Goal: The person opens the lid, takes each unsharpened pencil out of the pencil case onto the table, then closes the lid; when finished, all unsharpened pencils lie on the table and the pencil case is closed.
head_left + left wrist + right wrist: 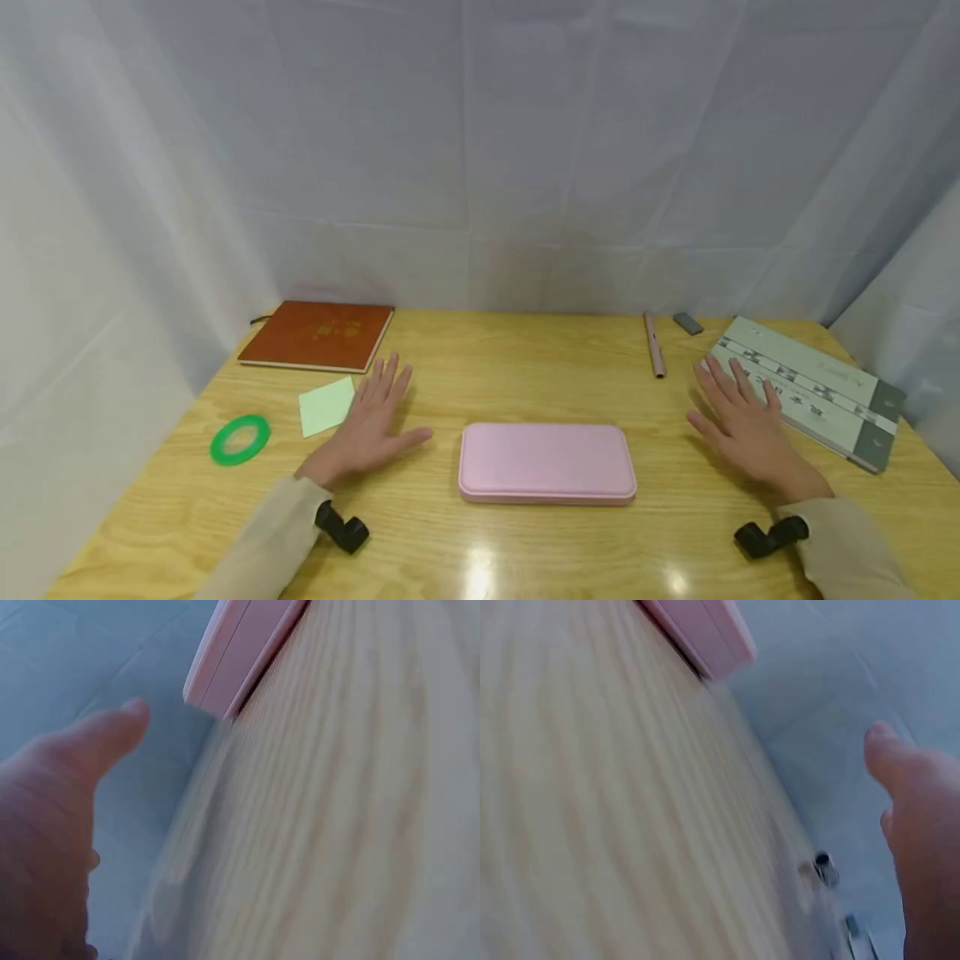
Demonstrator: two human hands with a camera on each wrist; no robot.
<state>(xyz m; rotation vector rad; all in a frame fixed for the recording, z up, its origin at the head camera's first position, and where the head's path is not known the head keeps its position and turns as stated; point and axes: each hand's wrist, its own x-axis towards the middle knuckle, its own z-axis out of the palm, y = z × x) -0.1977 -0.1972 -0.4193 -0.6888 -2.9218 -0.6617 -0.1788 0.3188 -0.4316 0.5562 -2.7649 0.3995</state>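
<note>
A closed pink case (pixel 547 460) with rounded corners lies on the wooden table between the two hands. To its left the left hand (pixel 367 425) is spread, palm down, its fingers overlapping the edge of a pale green paper note (pixel 324 408) in the head view. On the other side, the right hand (pixel 750 429) has its fingers spread and overlaps the near left part of a grey-green book (pixel 810 383). Neither hand holds anything. Both wrist views show an extended thumb, with one end of the pink case (pixel 240 656) standing apart from it.
A brown notebook (pixel 318 335) lies at the back left, with a green tape roll (pixel 217 446) nearer the front. At the back right are a pink pen (pixel 654 346) and a small grey block (pixel 687 323). White curtains (pixel 480 158) hang behind and beside the table.
</note>
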